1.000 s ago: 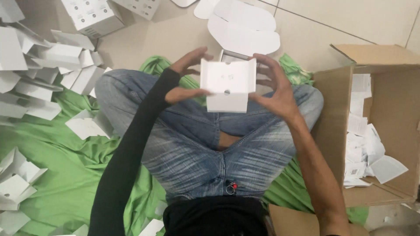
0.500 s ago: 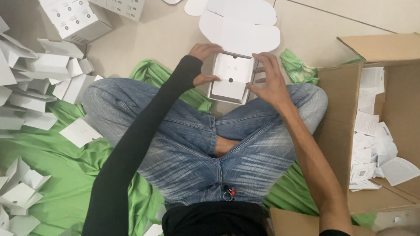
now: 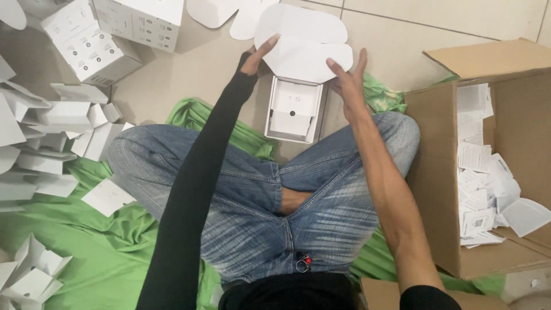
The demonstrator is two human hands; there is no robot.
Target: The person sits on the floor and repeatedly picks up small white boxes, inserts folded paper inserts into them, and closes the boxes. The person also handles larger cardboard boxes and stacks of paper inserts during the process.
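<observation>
A small white open box (image 3: 294, 110) lies on the tiled floor just beyond my crossed legs, with nothing touching it. Directly behind it lies a flat white cardboard blank with rounded flaps (image 3: 304, 40). My left hand (image 3: 259, 56), in a long black sleeve, pinches the blank's left edge. On the other side, my right hand (image 3: 348, 77) grips its lower right edge with the fingers spread. Part of the blank overlaps the far end of the box.
A brown carton (image 3: 439, 166) full of white paper leaflets stands at my right. Folded white boxes (image 3: 49, 140) are heaped on the green cloth (image 3: 86, 241) at my left. Printed white cartons (image 3: 92, 49) and more blanks (image 3: 215, 11) lie farther away.
The small white box, held in both hands over my lap, was set down on the floor and let go. Both hands then reached forward onto the flat blank.
</observation>
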